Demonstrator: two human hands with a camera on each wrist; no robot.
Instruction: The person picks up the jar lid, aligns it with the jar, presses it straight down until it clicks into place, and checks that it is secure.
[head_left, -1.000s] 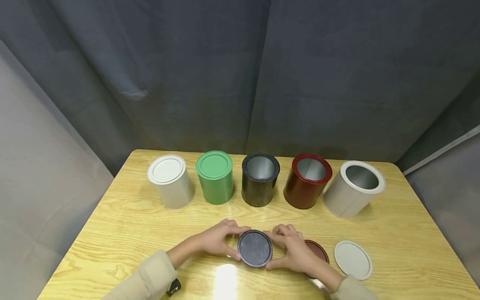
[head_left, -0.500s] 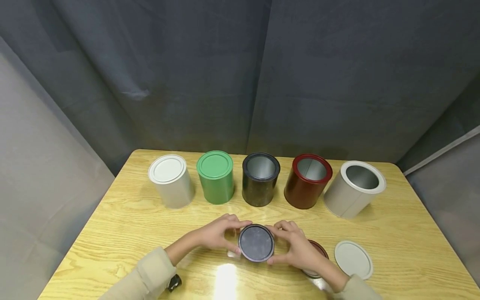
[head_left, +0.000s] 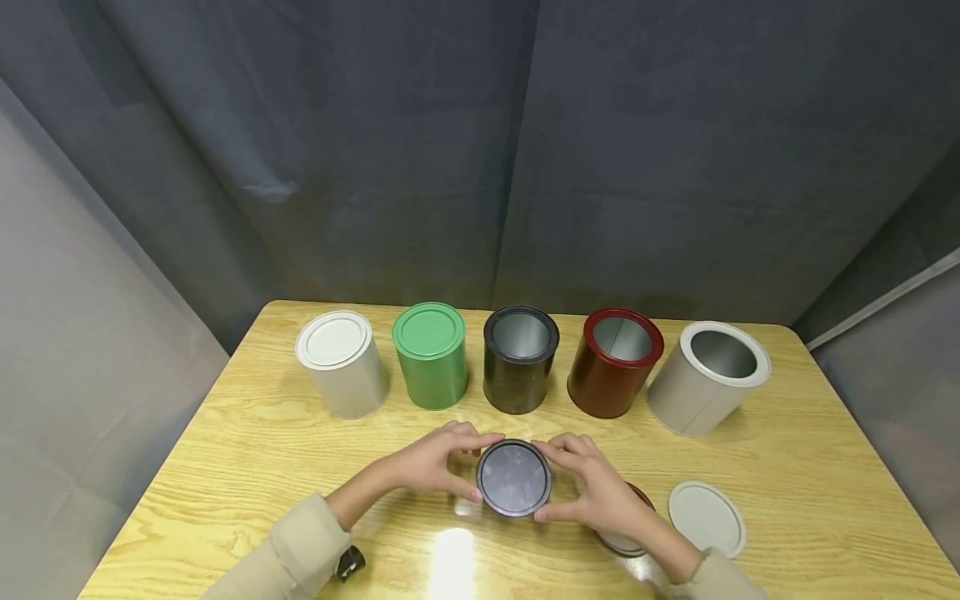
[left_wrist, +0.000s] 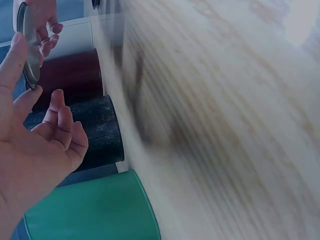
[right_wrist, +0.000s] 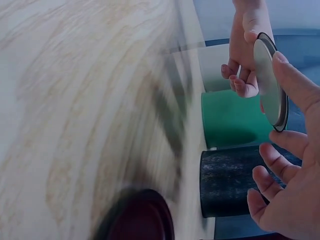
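Observation:
Both hands hold a round black lid (head_left: 513, 478) by its rim, lifted above the wooden table (head_left: 247, 467). My left hand (head_left: 442, 460) pinches its left edge and my right hand (head_left: 588, 490) its right edge. The lid (right_wrist: 270, 82) shows edge-on in the right wrist view with a silvery underside, and in the left wrist view it (left_wrist: 29, 47) sits between thumb and fingers. Behind stands an open black can (head_left: 521, 358), also in view as the black can (left_wrist: 97, 132) and the black can (right_wrist: 235, 180).
A row of cans lines the back: a lidded white can (head_left: 342, 362), a lidded green can (head_left: 431, 353), an open red can (head_left: 614, 362) and an open white can (head_left: 707, 377). A red lid (head_left: 626, 533) lies partly under my right wrist; a white lid (head_left: 706, 518) lies to its right.
Both hands have raised the black lid off the table and carried it a little farther toward the cans. More of the red lid is hidden now.

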